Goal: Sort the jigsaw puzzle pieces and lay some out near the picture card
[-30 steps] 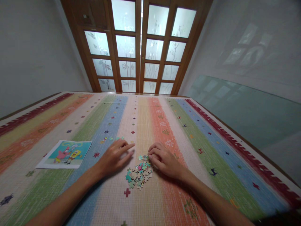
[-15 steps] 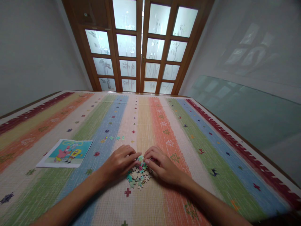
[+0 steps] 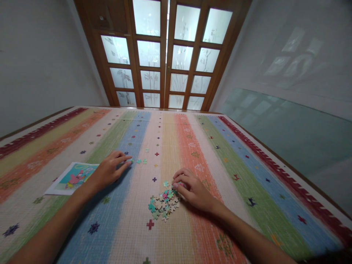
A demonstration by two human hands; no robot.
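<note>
Small heap of puzzle pieces on striped cloth over table, mixed teal, pink and cream, some showing plain backs. Right hand curled at heap's right edge, fingertips touching pieces. Left hand flat, fingers extended toward a short row of loose pieces, over picture sheet

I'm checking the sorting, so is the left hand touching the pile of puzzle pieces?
Apart. The head view shows the left hand lying on the striped rug near the picture sheet, with bare rug between it and the pile of puzzle pieces.
</note>
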